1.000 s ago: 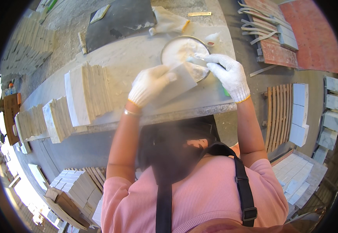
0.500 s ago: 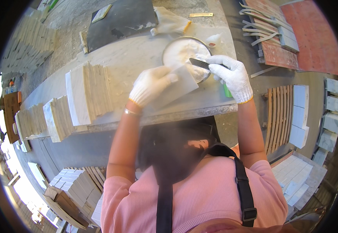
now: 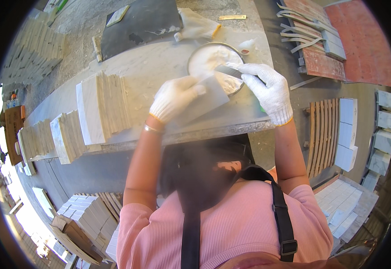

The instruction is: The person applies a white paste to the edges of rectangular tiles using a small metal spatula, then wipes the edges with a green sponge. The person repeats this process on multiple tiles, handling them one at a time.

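My left hand (image 3: pixel 176 97), in a white knit glove, is closed on the left part of a thin, pale stone tile (image 3: pixel 211 96), with the thumb across its top. The tile is held over the table, its far right corner close to a round pan (image 3: pixel 188 60) of white paste (image 3: pixel 208 58). My right hand (image 3: pixel 268 88), gloved too, pinches a putty knife (image 3: pixel 227 71). Its grey blade points left over the paste, just beyond the tile's edge. The knife's grip is mostly hidden by the fingers. A green thing (image 3: pixel 262 109) shows only slightly beneath my right hand.
Stacked tiles (image 3: pixel 103 107) stand on the stone-topped table (image 3: pixel 159 58) to the left. Behind the pan lie a spare glove (image 3: pixel 197 23), a dark slab (image 3: pixel 139 29) and a small white bottle (image 3: pixel 248 45). A slatted pallet (image 3: pixel 323 136) stands on the floor to the right.
The putty knife has turned, so its blade shows lighter now. My right hand has rolled slightly and covers more of the green thing. My left hand and the tile look nearly still.
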`<move>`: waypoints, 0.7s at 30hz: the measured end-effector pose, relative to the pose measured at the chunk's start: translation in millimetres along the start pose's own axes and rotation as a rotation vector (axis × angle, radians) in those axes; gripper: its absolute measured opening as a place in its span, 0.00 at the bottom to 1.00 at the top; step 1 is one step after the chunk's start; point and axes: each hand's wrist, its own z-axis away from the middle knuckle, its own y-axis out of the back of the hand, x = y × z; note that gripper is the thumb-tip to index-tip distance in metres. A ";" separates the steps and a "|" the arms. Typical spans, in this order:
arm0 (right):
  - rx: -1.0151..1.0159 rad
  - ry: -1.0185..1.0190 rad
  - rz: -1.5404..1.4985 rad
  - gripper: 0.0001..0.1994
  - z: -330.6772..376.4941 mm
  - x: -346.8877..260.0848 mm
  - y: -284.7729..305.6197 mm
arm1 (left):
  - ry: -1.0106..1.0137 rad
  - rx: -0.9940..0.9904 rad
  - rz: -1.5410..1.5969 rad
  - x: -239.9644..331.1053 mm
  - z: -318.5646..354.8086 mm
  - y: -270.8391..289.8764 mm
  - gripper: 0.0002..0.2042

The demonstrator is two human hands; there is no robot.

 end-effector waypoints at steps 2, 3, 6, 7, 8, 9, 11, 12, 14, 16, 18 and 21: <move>0.029 0.020 -0.063 0.11 -0.2 -1.0 0.0 | -0.017 0.000 -0.005 -0.4 0.1 0.1 0.21; 0.012 -0.057 -0.146 0.11 -0.3 -1.1 -0.2 | -0.018 0.001 0.006 -0.6 0.1 0.0 0.21; -0.061 -0.243 -0.331 0.11 -0.1 -0.3 -1.4 | -0.018 0.002 0.030 -1.0 0.2 -0.5 0.21; -0.077 -0.260 -0.353 0.11 -0.3 0.4 -1.9 | -0.016 -0.001 0.032 -1.1 -0.2 -0.4 0.21; -0.086 -0.270 -0.365 0.11 0.0 1.1 -2.8 | -0.014 -0.003 0.034 -1.4 -0.6 -0.3 0.21; -0.095 -0.279 -0.376 0.11 0.1 1.8 -3.2 | -0.014 -0.006 0.032 -1.6 -0.9 -0.3 0.21; -0.113 -0.289 -0.364 0.12 0.8 2.9 -3.7 | -0.015 -0.010 0.027 -2.3 -1.6 -0.4 0.21; -0.111 -0.284 -0.348 0.12 1.1 3.1 -4.0 | -0.015 -0.011 0.022 -2.6 -1.9 -0.4 0.22; -0.130 -0.297 -0.294 0.12 3.1 2.9 -1.5 | -0.015 -0.011 0.014 -3.2 -2.1 -0.5 0.22; -0.144 -0.308 -0.267 0.12 4.8 2.8 1.8 | -0.026 -0.005 0.015 -3.5 -2.0 -0.6 0.22; -0.133 -0.323 -0.282 0.12 6.7 3.5 5.3 | -0.033 -0.003 0.016 -3.7 -1.9 -0.4 0.22; -0.089 -0.325 -0.310 0.12 7.8 7.4 10.7 | -0.031 -0.006 0.025 -4.5 -1.1 -0.1 0.22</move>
